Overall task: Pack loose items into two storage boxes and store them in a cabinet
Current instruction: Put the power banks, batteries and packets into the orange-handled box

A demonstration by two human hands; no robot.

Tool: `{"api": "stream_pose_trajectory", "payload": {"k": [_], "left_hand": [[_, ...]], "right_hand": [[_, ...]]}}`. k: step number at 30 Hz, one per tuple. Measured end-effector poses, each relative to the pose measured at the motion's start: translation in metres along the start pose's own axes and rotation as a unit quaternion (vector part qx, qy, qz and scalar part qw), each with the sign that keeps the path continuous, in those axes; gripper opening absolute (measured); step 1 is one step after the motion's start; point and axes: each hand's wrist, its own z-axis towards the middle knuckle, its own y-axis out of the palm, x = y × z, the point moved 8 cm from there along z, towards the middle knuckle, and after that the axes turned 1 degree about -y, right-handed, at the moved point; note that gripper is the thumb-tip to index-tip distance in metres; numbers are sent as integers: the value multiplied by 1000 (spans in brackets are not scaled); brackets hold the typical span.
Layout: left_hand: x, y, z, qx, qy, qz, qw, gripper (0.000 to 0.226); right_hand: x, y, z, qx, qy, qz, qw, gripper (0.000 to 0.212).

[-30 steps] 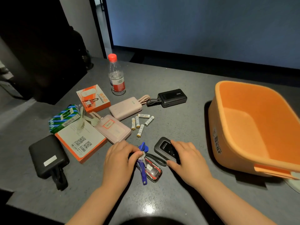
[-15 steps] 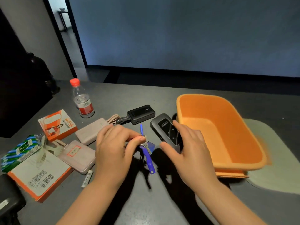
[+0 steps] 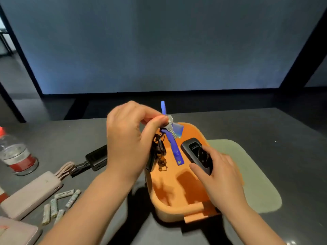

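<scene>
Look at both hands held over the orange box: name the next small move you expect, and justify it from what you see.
Probably lower both hands and let go. The left hand pinches a key bunch dangling above the orange box, and the right hand grips a small black device over its bare floor, so both items seem ready to drop in.

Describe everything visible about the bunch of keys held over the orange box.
The bunch of keys with a long blue plastic strap hangs in the air, pinched at its top between the thumb and fingers of the left hand. It has silver metal keys, a pale blue translucent tag, a dark fob and a brown beaded charm dangling below. The blue strap's upper end sticks up above the fingers; its lower end, with a small eyelet, points down into the orange plastic storage box. It seems to touch only the hand.
</scene>
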Motion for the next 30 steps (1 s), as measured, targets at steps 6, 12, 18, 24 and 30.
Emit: {"api": "stream_pose_trajectory", "payload": {"k": [6,12,18,24,30], "left_hand": [[-44,66,-8,-79,-96,-56,991,10],[-81,120,-32,-205,-80,65,973,23],[-106,141,-24,-265,-49,145,952,23],[-115,169,-15,-349,-1,218,911,16],[-143,177,-30,-371,-49,209,903,13]], "right_hand": [[22,8,17,-14,40,-11,999,55],[26,30,40,-32,38,-51,997,52],[25,63,74,-90,26,-102,990,51],[31,103,99,-161,38,-158,974,50],[44,131,104,-207,60,-208,954,53]]}}
